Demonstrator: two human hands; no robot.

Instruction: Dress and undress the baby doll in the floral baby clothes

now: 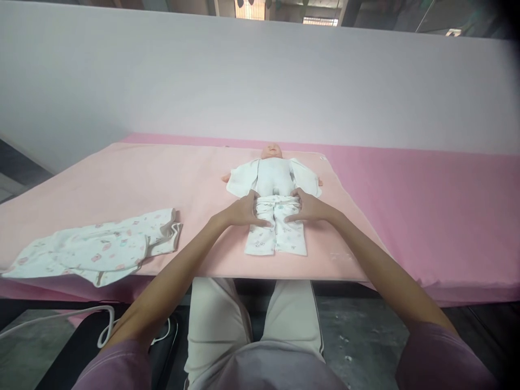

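On the worktop (203, 168), near centre, printed baby trousers (290, 230) run from a doll (272, 150) toward the near edge; left grip (247, 210) and right grip (309, 207), equally close, clamp their opposite sides.

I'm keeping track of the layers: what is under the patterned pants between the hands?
Peach cloth shows around the patterned pants, so they lie over it; pink cloth shows past its edges. Anything directly beneath or inside the pants is covered and cannot be seen.
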